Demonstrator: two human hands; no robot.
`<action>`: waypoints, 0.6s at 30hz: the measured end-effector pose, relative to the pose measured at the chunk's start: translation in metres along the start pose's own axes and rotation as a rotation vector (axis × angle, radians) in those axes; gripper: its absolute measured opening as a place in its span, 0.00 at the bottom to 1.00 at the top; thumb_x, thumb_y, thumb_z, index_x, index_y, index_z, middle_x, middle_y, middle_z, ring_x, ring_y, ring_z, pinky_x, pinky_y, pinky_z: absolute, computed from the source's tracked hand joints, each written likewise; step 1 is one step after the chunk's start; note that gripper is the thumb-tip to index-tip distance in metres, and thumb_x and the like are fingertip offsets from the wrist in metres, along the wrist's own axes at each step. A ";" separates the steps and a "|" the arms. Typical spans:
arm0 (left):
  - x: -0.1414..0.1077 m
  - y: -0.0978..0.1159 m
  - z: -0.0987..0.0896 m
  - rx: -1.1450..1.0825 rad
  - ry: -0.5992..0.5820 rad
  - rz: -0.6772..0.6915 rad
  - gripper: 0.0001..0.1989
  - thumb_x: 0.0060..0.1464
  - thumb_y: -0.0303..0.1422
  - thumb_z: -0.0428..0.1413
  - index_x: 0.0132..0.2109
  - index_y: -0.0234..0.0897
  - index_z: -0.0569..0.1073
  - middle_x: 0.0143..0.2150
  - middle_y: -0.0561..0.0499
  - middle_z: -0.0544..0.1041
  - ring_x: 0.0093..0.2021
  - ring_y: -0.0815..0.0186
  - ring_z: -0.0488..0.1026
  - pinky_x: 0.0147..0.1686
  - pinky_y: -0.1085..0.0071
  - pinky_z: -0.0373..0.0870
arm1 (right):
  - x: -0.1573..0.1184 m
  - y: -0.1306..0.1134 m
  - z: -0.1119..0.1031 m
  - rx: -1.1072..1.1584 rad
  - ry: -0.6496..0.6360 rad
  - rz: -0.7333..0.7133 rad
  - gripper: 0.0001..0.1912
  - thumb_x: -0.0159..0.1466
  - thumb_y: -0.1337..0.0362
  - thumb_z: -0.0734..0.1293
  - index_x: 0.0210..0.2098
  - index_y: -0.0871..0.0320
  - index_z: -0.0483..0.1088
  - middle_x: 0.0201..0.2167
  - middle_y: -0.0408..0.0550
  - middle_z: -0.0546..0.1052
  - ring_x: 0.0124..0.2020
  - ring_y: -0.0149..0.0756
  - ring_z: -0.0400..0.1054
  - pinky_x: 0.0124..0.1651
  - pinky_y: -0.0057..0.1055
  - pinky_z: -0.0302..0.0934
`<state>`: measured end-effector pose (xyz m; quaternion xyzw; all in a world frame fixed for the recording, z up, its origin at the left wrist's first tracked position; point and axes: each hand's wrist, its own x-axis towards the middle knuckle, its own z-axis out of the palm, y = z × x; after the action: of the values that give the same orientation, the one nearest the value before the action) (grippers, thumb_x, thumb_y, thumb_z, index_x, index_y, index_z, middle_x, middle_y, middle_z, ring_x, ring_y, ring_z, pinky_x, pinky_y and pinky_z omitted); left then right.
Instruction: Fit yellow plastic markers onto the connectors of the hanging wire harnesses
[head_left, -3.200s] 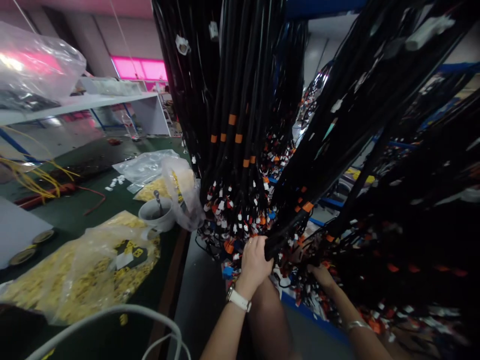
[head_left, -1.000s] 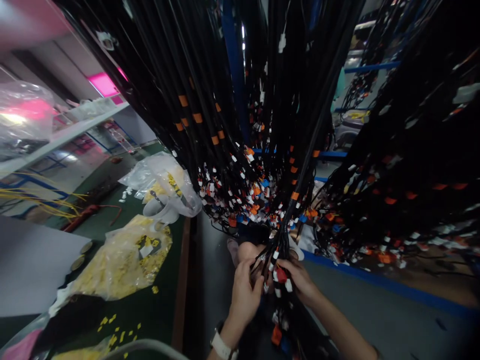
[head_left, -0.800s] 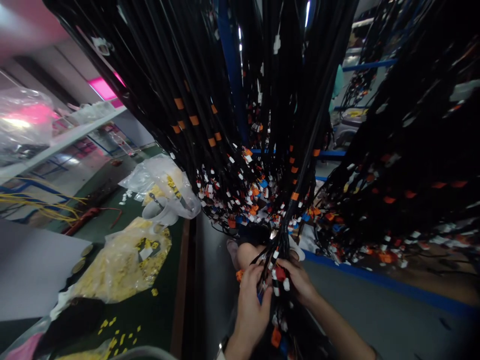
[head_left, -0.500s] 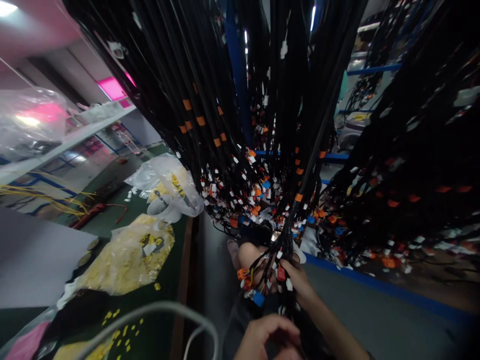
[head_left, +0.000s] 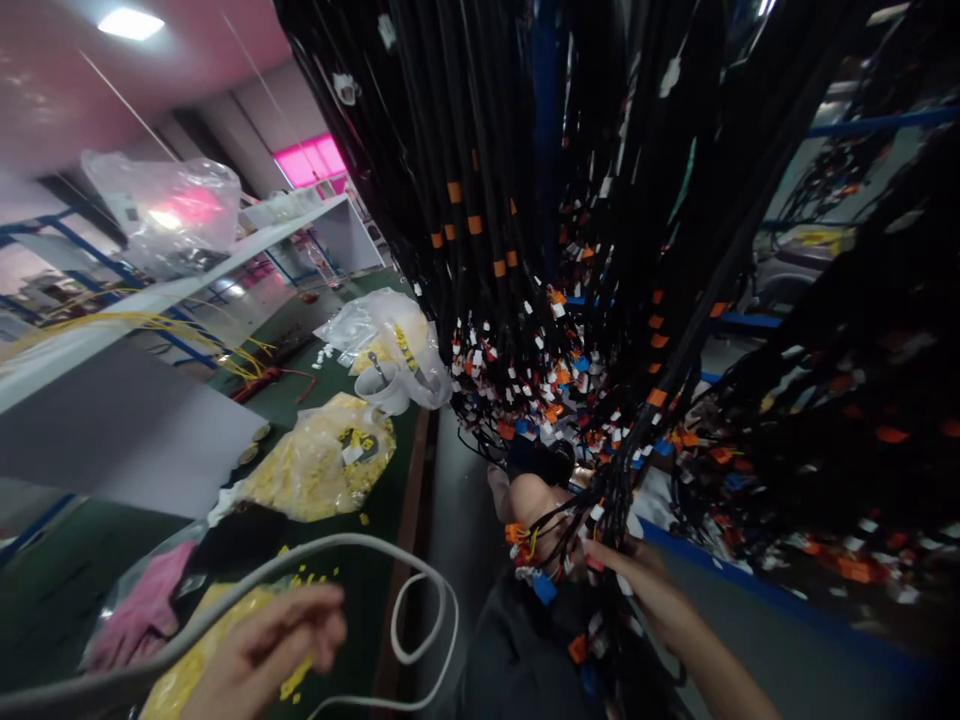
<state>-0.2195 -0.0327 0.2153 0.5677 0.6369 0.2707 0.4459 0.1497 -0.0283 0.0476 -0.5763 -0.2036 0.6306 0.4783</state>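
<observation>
My right hand (head_left: 634, 570) is closed around a black wire harness (head_left: 626, 470) near its lower end, above my lap. Branches with orange, blue and white connectors fan out there, among them a blue connector (head_left: 543, 587). At lower left, my left hand (head_left: 281, 640) is over the green tabletop, its fingers loosely bent and apart. I see nothing in it. Beneath and beside this hand lie small yellow pieces (head_left: 296, 685) and a yellow-filled bag (head_left: 174, 690). A grey hose or cable (head_left: 330, 545) arcs just above it.
Dense black harnesses (head_left: 480, 120) hang ahead, their connectors bunched low. On the green table (head_left: 390, 470) are a clear bag of yellow parts (head_left: 315, 460), a white cup (head_left: 382, 388) and a pink glove (head_left: 142, 620). A blue rack bar (head_left: 720, 570) runs at right.
My left hand has moved left, from beside the harness to above the yellow pieces on the table. My right hand keeps its hold. The view has turned left.
</observation>
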 end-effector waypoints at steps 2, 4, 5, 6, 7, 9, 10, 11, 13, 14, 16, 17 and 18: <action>0.023 -0.025 -0.016 0.234 0.247 -0.098 0.22 0.43 0.46 0.57 0.43 0.37 0.73 0.37 0.47 0.78 0.36 0.59 0.75 0.37 0.69 0.70 | 0.000 0.001 -0.003 0.000 -0.019 0.005 0.14 0.47 0.58 0.72 0.30 0.60 0.75 0.32 0.50 0.79 0.34 0.43 0.71 0.39 0.35 0.63; 0.044 -0.052 -0.025 0.444 0.274 -0.123 0.22 0.41 0.46 0.57 0.42 0.37 0.73 0.37 0.46 0.78 0.38 0.56 0.75 0.38 0.67 0.70 | -0.002 0.002 -0.007 0.045 -0.087 0.047 0.14 0.49 0.58 0.71 0.33 0.58 0.75 0.35 0.49 0.79 0.36 0.43 0.71 0.40 0.35 0.63; 0.053 -0.064 -0.027 0.505 0.236 -0.109 0.22 0.43 0.45 0.54 0.43 0.37 0.72 0.39 0.46 0.78 0.40 0.57 0.74 0.39 0.67 0.70 | -0.004 0.002 -0.008 0.069 -0.124 0.068 0.14 0.50 0.58 0.71 0.34 0.58 0.75 0.35 0.49 0.79 0.36 0.42 0.71 0.40 0.35 0.63; 0.062 -0.075 -0.028 0.562 0.213 -0.102 0.21 0.46 0.45 0.52 0.44 0.36 0.72 0.41 0.45 0.78 0.42 0.57 0.74 0.40 0.67 0.69 | -0.006 0.002 -0.009 0.088 -0.159 0.085 0.13 0.50 0.58 0.71 0.34 0.58 0.75 0.35 0.49 0.79 0.36 0.42 0.71 0.40 0.34 0.63; 0.069 -0.083 -0.028 0.635 0.197 -0.105 0.21 0.48 0.43 0.50 0.46 0.35 0.71 0.43 0.45 0.77 0.43 0.57 0.74 0.42 0.67 0.68 | -0.008 0.002 -0.009 0.101 -0.185 0.096 0.12 0.51 0.58 0.71 0.33 0.58 0.75 0.33 0.49 0.79 0.35 0.41 0.72 0.40 0.34 0.63; 0.079 -0.094 -0.026 0.789 0.170 -0.127 0.21 0.51 0.40 0.47 0.48 0.32 0.70 0.46 0.42 0.75 0.45 0.56 0.72 0.45 0.65 0.66 | -0.012 0.003 -0.010 0.118 -0.222 0.113 0.12 0.51 0.58 0.71 0.33 0.58 0.75 0.32 0.48 0.79 0.34 0.40 0.71 0.39 0.32 0.63; 0.084 -0.098 -0.026 0.854 0.145 -0.145 0.20 0.52 0.38 0.47 0.48 0.31 0.70 0.47 0.41 0.75 0.46 0.55 0.72 0.46 0.64 0.65 | -0.014 0.004 -0.010 0.126 -0.236 0.127 0.12 0.51 0.58 0.71 0.32 0.58 0.76 0.30 0.48 0.78 0.33 0.40 0.71 0.37 0.32 0.63; 0.087 -0.101 -0.025 0.904 0.112 -0.163 0.20 0.52 0.36 0.47 0.49 0.30 0.69 0.47 0.40 0.74 0.47 0.55 0.71 0.46 0.65 0.65 | -0.015 0.005 -0.010 0.137 -0.249 0.145 0.12 0.51 0.57 0.71 0.31 0.58 0.76 0.29 0.47 0.78 0.31 0.39 0.71 0.36 0.31 0.63; 0.091 -0.105 -0.024 0.960 0.057 -0.190 0.19 0.52 0.33 0.48 0.49 0.30 0.69 0.48 0.40 0.73 0.48 0.56 0.70 0.46 0.67 0.64 | -0.016 0.007 -0.010 0.163 -0.269 0.168 0.11 0.51 0.57 0.71 0.30 0.57 0.76 0.26 0.47 0.77 0.28 0.37 0.70 0.34 0.30 0.62; 0.093 -0.108 -0.024 0.974 0.046 -0.194 0.19 0.51 0.31 0.48 0.50 0.31 0.69 0.48 0.41 0.73 0.48 0.58 0.70 0.46 0.68 0.64 | -0.016 0.008 -0.010 0.175 -0.276 0.173 0.11 0.51 0.56 0.71 0.30 0.57 0.76 0.25 0.46 0.77 0.27 0.36 0.70 0.33 0.30 0.62; 0.094 -0.113 -0.024 0.988 0.045 -0.201 0.17 0.51 0.30 0.49 0.48 0.31 0.69 0.47 0.42 0.74 0.47 0.60 0.71 0.45 0.71 0.63 | -0.015 0.009 -0.010 0.178 -0.284 0.170 0.11 0.51 0.56 0.71 0.29 0.57 0.76 0.25 0.46 0.77 0.27 0.35 0.69 0.33 0.30 0.61; 0.094 -0.115 -0.024 0.985 0.047 -0.213 0.17 0.51 0.30 0.49 0.48 0.32 0.70 0.46 0.43 0.75 0.46 0.60 0.72 0.44 0.71 0.64 | -0.015 0.009 -0.009 0.165 -0.293 0.160 0.11 0.50 0.56 0.71 0.28 0.57 0.76 0.25 0.46 0.76 0.27 0.35 0.69 0.33 0.30 0.61; 0.094 -0.117 -0.025 0.977 0.048 -0.229 0.16 0.51 0.30 0.49 0.47 0.32 0.70 0.45 0.43 0.75 0.44 0.60 0.72 0.42 0.71 0.64 | -0.015 0.008 -0.009 0.142 -0.307 0.141 0.11 0.50 0.56 0.71 0.26 0.58 0.76 0.25 0.46 0.76 0.28 0.35 0.68 0.33 0.29 0.60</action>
<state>-0.2935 0.0379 0.1025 0.6302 0.7575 -0.0969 0.1402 0.1532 -0.0467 0.0472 -0.4507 -0.1883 0.7560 0.4358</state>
